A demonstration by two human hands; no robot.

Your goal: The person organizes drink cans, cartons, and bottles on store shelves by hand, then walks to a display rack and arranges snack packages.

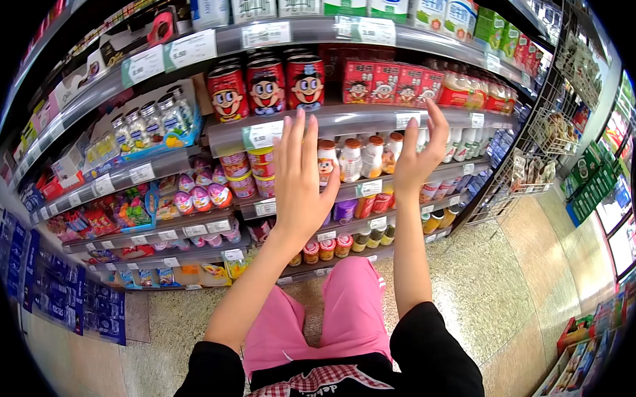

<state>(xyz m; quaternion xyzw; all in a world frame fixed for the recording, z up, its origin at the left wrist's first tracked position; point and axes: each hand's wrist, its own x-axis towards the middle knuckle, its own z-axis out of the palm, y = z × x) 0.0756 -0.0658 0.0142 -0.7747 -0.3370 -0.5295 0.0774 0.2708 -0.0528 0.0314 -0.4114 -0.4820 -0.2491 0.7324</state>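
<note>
Both my hands are raised in front of a stocked shop shelf, palms turned toward it. My left hand (pixel 300 181) has its fingers stretched upward and holds nothing; its fingertips overlap the shelf edge below the red cans (pixel 266 88). My right hand (pixel 421 153) is also empty, with fingers apart and slightly bent. Between the two hands stands a row of small white bottles with orange caps (pixel 351 159). Above my right hand are red cartoon-printed cartons (pixel 384 83). Whether either hand touches the shelf I cannot tell.
Milk cartons (pixel 345 3) line the upper shelf. Egg-shaped toys (pixel 201 198) and yellow-lidded tubs (pixel 262 160) sit to the left. Lower down are red-lidded jars (pixel 327 248). At the right hangs a wire rack (pixel 503 192) with packets, beside a green crate (pixel 592 178).
</note>
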